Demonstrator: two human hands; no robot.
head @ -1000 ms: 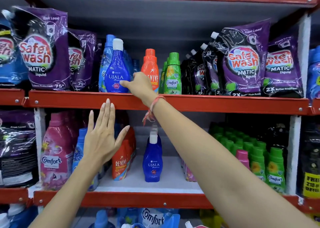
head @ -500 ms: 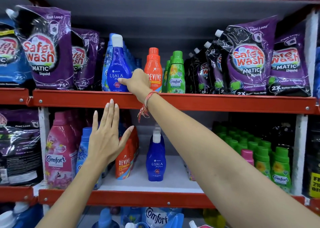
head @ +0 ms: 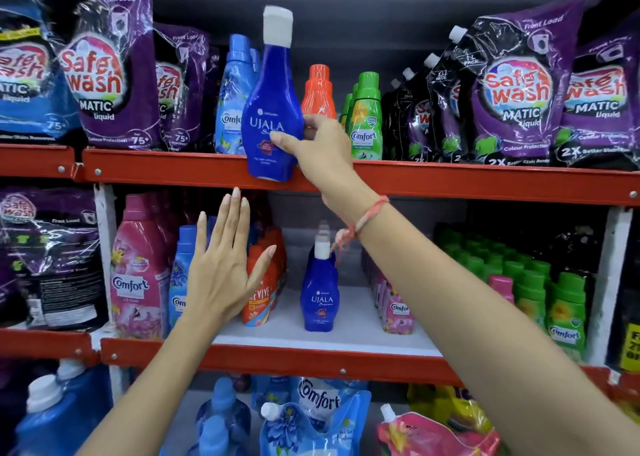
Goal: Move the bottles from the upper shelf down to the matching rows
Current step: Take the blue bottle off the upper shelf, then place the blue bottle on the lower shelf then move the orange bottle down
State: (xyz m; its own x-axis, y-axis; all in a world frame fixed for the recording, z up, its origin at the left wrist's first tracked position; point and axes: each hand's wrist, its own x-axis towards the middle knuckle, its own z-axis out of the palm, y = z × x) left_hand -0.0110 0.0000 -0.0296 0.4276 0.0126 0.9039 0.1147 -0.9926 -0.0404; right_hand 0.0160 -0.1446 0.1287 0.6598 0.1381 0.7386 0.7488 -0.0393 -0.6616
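Dark-blue Ujala bottle [head: 272, 109]: gripped in right hand [head: 320, 147], lifted clear over the upper shelf's red lip [head: 450, 181], not yet lowered. Matching Ujala row [head: 320, 292]: directly below it. Left hand [head: 221, 265]: spread wide, empty. Remaining above: light-blue Comfort [head: 233, 91], orange [head: 318, 90] and green bottles [head: 365, 116].

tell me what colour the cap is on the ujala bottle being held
White, on the dark blue Ujala bottle; clearest in the head view.
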